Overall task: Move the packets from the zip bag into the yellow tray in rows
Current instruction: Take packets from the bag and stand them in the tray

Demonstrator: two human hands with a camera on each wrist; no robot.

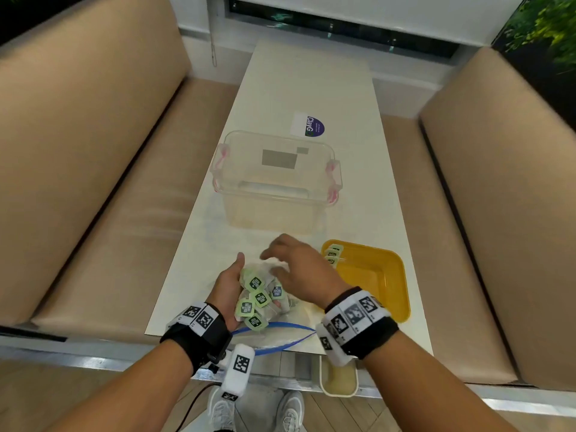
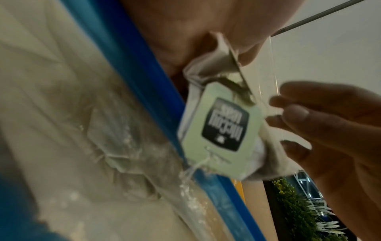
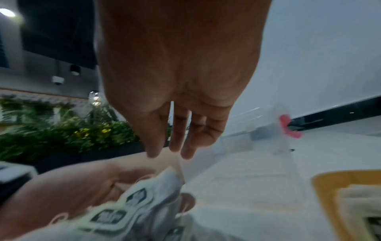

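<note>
My left hand (image 1: 229,283) cups a bunch of white packets with green tags (image 1: 257,299) just above the clear zip bag (image 1: 280,335), whose blue zip lies open near the table's front edge. In the left wrist view one packet (image 2: 222,130) hangs against my left palm (image 2: 195,24) beside the bag's blue zip (image 2: 132,65). My right hand (image 1: 271,260) hovers over the bunch with straight fingers (image 3: 173,138) and holds nothing. The yellow tray (image 1: 383,275) lies to the right, with three packets (image 1: 333,254) in a row at its far left corner.
A clear lidded box with pink latches (image 1: 276,182) stands behind the hands on the white table (image 1: 311,88). A round purple sticker (image 1: 314,126) lies beyond it. Tan benches flank the table on both sides. Plants stand at the far right.
</note>
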